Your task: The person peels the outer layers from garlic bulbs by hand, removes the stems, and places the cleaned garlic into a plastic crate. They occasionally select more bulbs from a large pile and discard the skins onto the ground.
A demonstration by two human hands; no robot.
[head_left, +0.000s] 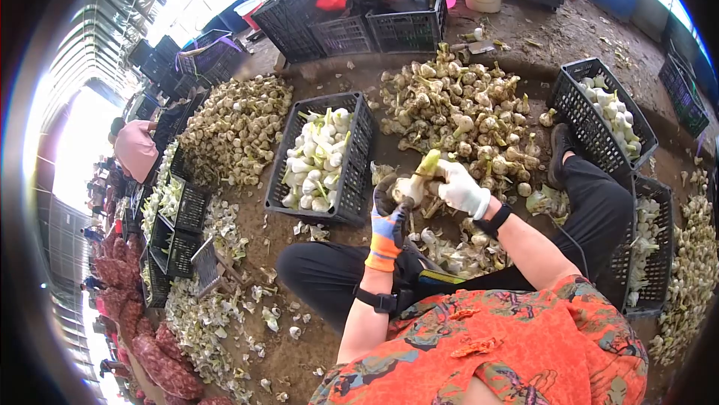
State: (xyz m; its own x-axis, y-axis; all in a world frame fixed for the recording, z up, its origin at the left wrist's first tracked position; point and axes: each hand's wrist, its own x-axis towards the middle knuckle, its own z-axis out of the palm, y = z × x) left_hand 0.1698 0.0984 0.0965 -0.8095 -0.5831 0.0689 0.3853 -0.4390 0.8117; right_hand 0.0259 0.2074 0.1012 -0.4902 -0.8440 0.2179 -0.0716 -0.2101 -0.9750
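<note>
My left hand, in a dark-palmed glove with an orange and blue cuff, is closed around a garlic bulb. The bulb's thick greenish stem points up and away from me. My right hand, in a white glove, has its fingers closed at the bulb's stem side; their tips are partly hidden. Beyond both hands lies a heap of unpeeled garlic with brownish skins. Left of my hands stands a black crate holding cleaned white garlic. Loose skins lie between my legs.
To my right stand a crate of white garlic and another black crate. More garlic is heaped at left, near a small stool. Stacked crates line the back. A person in pink bends over at far left.
</note>
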